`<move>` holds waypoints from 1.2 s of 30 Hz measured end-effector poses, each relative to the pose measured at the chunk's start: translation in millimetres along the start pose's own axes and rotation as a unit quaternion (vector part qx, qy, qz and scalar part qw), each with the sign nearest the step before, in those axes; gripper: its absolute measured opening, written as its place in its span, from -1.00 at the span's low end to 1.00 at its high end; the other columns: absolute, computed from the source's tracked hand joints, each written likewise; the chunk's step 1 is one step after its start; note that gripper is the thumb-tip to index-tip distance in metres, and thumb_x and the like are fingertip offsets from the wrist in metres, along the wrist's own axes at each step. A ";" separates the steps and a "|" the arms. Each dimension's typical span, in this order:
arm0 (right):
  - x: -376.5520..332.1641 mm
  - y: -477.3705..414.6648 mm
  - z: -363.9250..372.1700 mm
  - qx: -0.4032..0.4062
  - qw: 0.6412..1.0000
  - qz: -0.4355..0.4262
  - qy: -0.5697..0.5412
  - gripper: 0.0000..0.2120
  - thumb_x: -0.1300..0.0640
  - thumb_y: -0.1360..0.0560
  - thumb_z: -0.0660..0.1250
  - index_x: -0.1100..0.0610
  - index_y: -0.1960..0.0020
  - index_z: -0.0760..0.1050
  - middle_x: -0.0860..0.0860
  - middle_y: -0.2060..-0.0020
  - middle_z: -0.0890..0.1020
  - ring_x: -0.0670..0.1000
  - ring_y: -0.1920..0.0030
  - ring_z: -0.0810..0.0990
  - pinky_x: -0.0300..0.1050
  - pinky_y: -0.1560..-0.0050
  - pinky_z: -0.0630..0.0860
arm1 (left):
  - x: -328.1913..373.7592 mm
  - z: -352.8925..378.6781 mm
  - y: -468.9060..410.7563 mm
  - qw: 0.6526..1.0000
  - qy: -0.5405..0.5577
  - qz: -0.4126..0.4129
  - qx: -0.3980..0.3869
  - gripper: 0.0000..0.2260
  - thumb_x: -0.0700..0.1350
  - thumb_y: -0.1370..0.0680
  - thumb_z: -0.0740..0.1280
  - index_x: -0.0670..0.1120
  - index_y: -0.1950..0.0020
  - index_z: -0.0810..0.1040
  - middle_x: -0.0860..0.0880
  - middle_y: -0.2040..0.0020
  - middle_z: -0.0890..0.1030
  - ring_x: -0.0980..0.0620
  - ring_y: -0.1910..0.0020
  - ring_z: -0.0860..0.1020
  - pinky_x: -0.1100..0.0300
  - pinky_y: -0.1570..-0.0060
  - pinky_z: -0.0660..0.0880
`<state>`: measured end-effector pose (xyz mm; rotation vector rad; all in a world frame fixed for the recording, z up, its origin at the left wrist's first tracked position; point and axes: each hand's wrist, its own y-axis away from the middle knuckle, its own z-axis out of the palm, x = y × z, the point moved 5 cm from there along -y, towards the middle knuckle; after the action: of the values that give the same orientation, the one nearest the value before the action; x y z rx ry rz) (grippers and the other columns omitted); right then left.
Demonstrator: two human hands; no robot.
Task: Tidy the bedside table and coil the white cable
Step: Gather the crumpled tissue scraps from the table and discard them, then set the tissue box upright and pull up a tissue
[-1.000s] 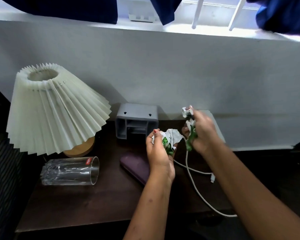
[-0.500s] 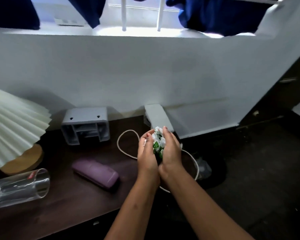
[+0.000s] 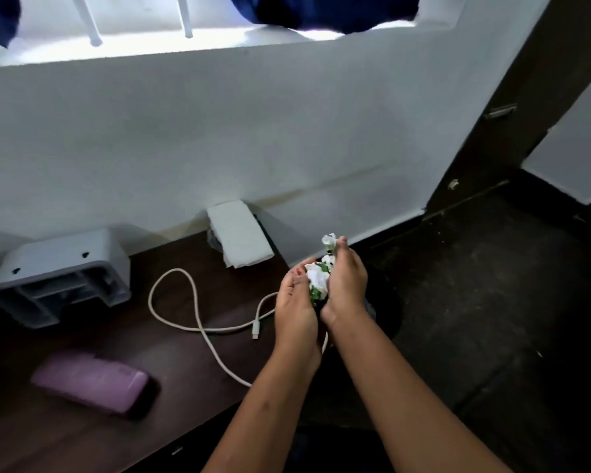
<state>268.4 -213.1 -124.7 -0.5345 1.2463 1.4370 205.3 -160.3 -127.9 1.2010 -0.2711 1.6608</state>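
Glare from window [image 3: 171,46] above; table [image 3: 82,435] dim; wide-angle edge bending; soft focus.

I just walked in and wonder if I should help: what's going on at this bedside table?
A person is tidying it. The left hand and the right hand hold a wad of crumpled white-and-green wrappers between them, at the right edge of the bedside table. The white cable lies loose and looped on the table, not yet coiled. A purple case and a grey plastic holder also sit there.
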 end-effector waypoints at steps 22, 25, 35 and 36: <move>26.7 -95.8 -102.0 0.078 0.978 0.176 -0.075 -0.55 -0.24 -0.56 0.00 0.07 0.12 0.49 0.11 0.21 0.58 0.08 0.21 0.58 -0.05 0.26 0.50 | -131.1 61.3 -65.4 0.960 0.099 -0.233 0.115 -0.70 -0.01 -0.63 0.10 -0.19 -0.14 0.49 -0.12 0.13 0.58 -0.06 0.18 0.56 0.12 0.20 0.52; 24.8 -96.2 -105.8 0.081 0.979 0.175 -0.060 -0.49 -0.21 -0.57 0.01 0.18 -0.19 0.42 0.03 0.22 0.53 0.00 0.27 0.51 -0.14 0.28 0.45 | -136.0 64.0 -67.2 0.959 0.086 -0.251 0.099 -0.74 -0.06 -0.63 0.11 -0.21 -0.06 0.49 -0.08 0.16 0.56 -0.03 0.15 0.56 0.16 0.14 0.51; 23.6 -89.8 -97.4 0.069 0.981 0.177 -0.029 -0.42 -0.17 -0.59 -0.02 0.25 -0.37 0.30 0.03 -0.13 0.48 0.02 -0.05 0.54 -0.23 0.23 0.43 | -130.1 61.2 -60.2 0.962 0.084 -0.244 0.087 -0.63 -0.06 -0.64 0.10 -0.24 -0.35 0.37 -0.18 -0.36 0.45 -0.10 -0.32 0.44 0.11 -0.25 0.40; 23.1 -89.0 -94.6 0.069 0.981 0.176 -0.032 -0.42 -0.17 -0.59 -0.02 0.27 -0.37 0.29 0.08 -0.16 0.49 0.07 -0.13 0.53 -0.20 0.16 0.45 | -125.7 60.2 -57.3 0.964 0.083 -0.238 0.088 -0.64 -0.05 -0.63 0.10 -0.23 -0.34 0.39 -0.17 -0.34 0.47 -0.08 -0.31 0.45 0.13 -0.21 0.41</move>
<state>313.4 -301.5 -211.8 -0.1759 1.4268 1.6281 284.0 -249.3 -220.7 1.1372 0.2598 1.3669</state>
